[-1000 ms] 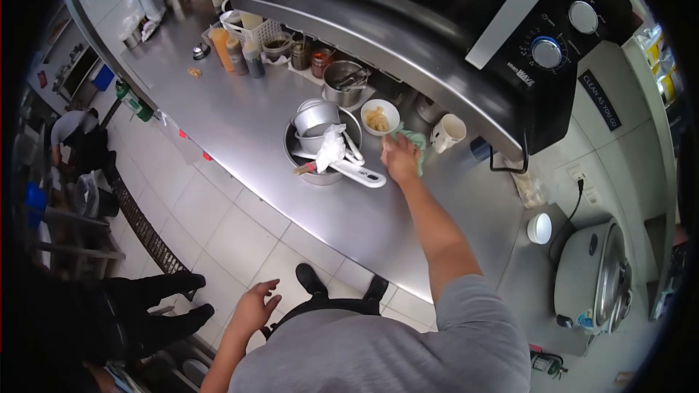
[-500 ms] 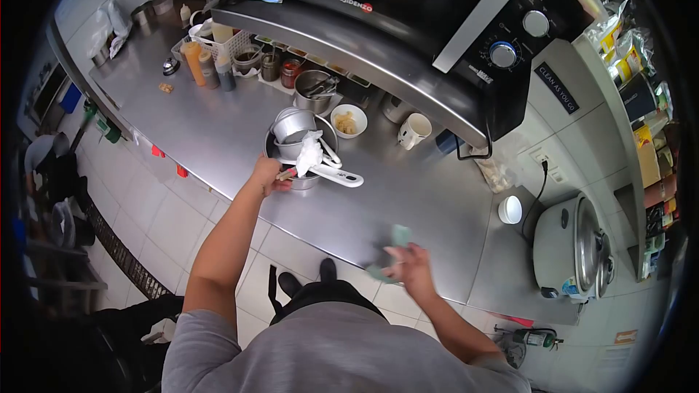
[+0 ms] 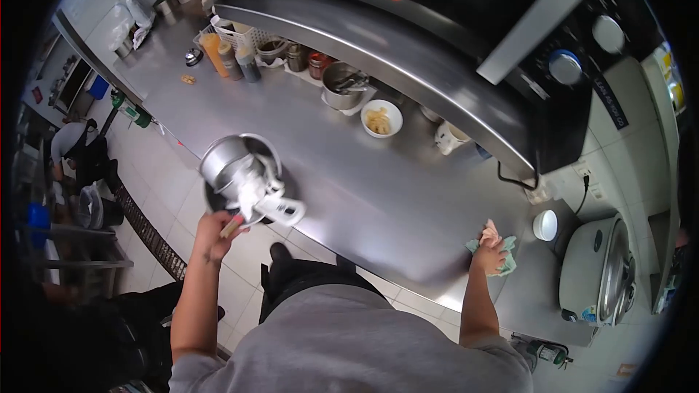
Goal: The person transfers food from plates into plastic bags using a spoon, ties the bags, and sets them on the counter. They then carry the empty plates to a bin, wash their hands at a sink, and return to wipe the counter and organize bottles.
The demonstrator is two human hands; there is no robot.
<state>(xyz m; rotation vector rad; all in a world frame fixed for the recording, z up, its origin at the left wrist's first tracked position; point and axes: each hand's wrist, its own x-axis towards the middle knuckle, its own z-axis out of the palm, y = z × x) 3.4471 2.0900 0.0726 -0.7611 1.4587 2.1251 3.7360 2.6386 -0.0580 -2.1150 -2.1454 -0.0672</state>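
Note:
My left hand [image 3: 218, 234] is closed at the near rim of a large metal bowl [image 3: 271, 147], over the counter's front edge. Smaller metal pots [image 3: 224, 160], a crumpled white item [image 3: 251, 191] and a white-handled utensil [image 3: 280, 209] are in or on the bowl, blurred by motion. A pinkish stick-like piece [image 3: 231, 226] shows at my fingers. Toward the right of the steel counter [image 3: 378, 207], my right hand [image 3: 489, 256] presses on a green cloth [image 3: 507, 262], with a pink cloth [image 3: 491, 233] beside its fingers.
Along the back stand sauce bottles [image 3: 229, 62], a metal pot [image 3: 341, 87], a bowl with yellowish food [image 3: 380, 119] and a mug [image 3: 450, 138]. A small white bowl [image 3: 545, 225] and a rice cooker [image 3: 593, 269] are at right. Another person [image 3: 71, 147] is at far left.
My left hand and the loaded bowl have moved left and nearer to me. My right hand has carried the cloths rightward and down onto the counter. The view has shifted.

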